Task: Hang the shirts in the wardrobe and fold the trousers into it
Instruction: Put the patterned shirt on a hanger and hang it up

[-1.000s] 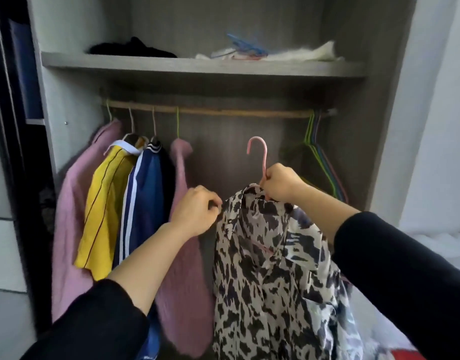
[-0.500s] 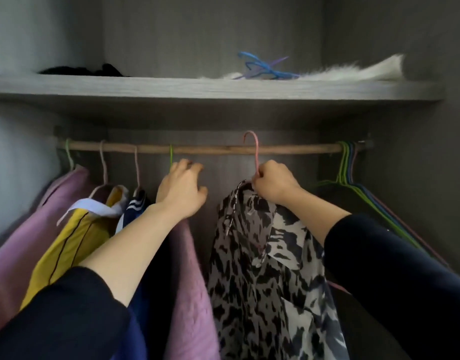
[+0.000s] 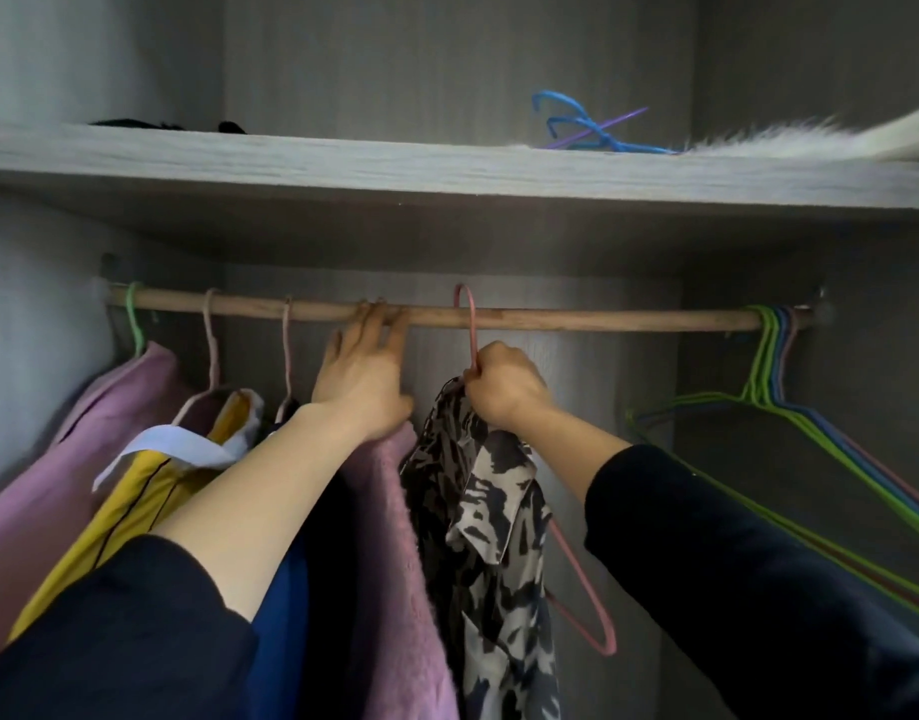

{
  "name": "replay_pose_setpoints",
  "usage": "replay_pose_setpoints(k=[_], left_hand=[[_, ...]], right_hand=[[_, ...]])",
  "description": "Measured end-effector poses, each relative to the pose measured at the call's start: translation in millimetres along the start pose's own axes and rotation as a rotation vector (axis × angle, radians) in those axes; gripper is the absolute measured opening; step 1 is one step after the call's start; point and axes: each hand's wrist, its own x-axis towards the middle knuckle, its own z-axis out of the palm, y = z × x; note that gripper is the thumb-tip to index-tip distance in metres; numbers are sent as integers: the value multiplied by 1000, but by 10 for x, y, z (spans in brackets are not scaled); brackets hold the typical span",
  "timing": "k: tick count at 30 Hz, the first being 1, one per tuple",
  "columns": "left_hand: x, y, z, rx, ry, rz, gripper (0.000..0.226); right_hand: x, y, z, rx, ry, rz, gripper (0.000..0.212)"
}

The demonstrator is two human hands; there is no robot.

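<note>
R hand pinches the neck of the pink hanger, w/ the print shirt hanging just below that fist. L hand lies flat, fingers straight on the wooden rail just left of the hook. Hook looks over the rail but can't tell if it's seated, so lower straight down till it bears weight, L hand holding the pink knit aside.

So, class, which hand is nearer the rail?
Left. The left hand touches the rail; the right hand is just below it, gripping the pink hanger.
</note>
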Motion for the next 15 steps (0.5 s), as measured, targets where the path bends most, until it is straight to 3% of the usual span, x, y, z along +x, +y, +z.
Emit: replay_pose_setpoints(k=[10, 15], left_hand=[[0, 43, -23, 20, 23, 4, 83], [109, 303, -64, -69, 175, 53, 67]], right_hand=[[52, 38, 196, 158, -140, -34, 24], [-25, 312, -170, 130, -36, -46, 30]])
